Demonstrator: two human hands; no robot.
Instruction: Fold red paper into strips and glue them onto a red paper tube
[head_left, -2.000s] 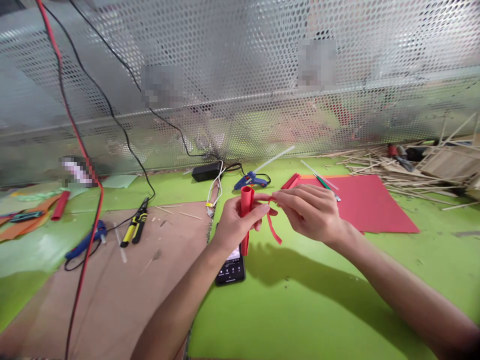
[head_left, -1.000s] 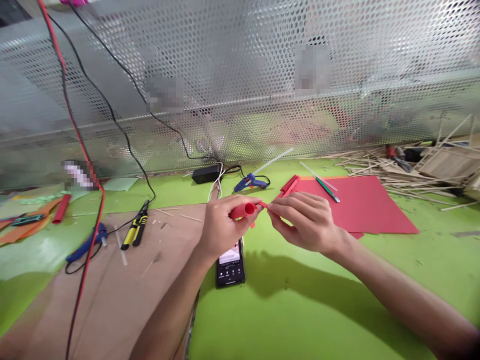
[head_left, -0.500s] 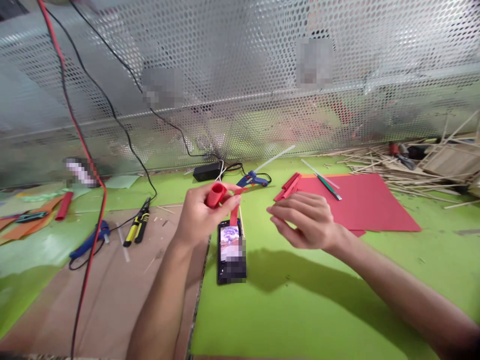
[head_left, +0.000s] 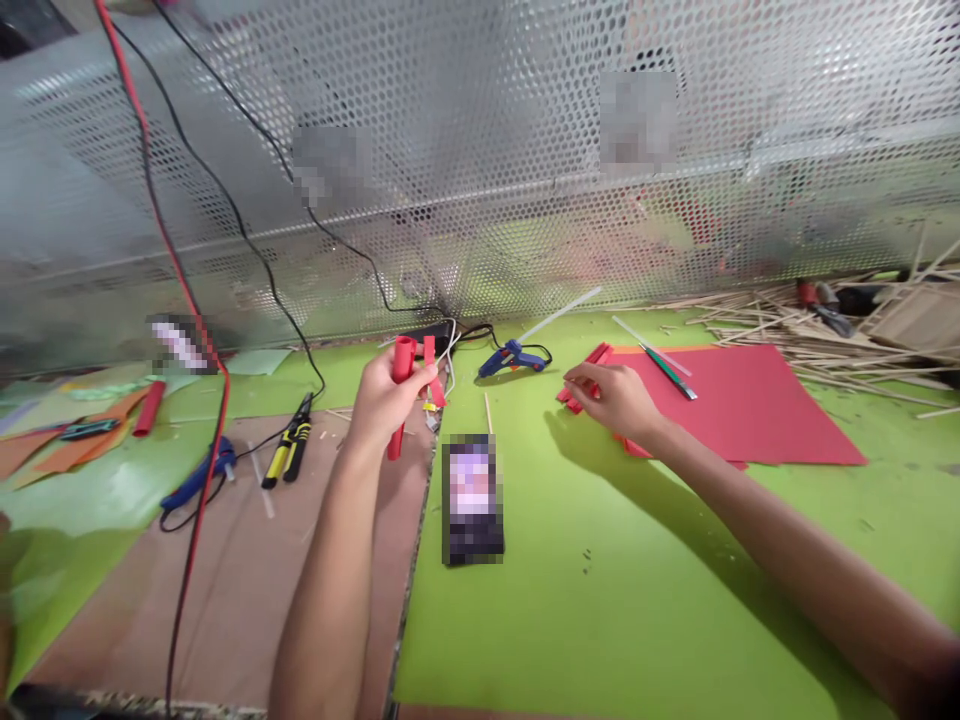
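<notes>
A rolled red tube [head_left: 403, 362] and a small red strip [head_left: 430, 352] are held in my left hand [head_left: 386, 395], above the edge of the brown board. My right hand [head_left: 616, 398] is at the pile of red strips [head_left: 576, 404], its thumb and fingers pinched together over them; whether a strip is between the fingertips is too small to tell. Beside that pile lies a stack of red sheets [head_left: 757, 405] with green tweezers [head_left: 670, 372] on top. A phone [head_left: 473, 500] lies flat on the green table between my arms.
A blue glue gun [head_left: 514, 360] and a black adapter sit at the back. Pliers [head_left: 289, 450], another blue glue gun [head_left: 199, 475] and red-black cables [head_left: 161, 240] are at left. Thin wooden sticks [head_left: 810, 340] pile up at back right, below a perforated metal panel [head_left: 487, 200].
My left hand has turned the red tube more upright and shifted slightly left. My right hand has moved back to the red strips, and its fingers have come down over them.
</notes>
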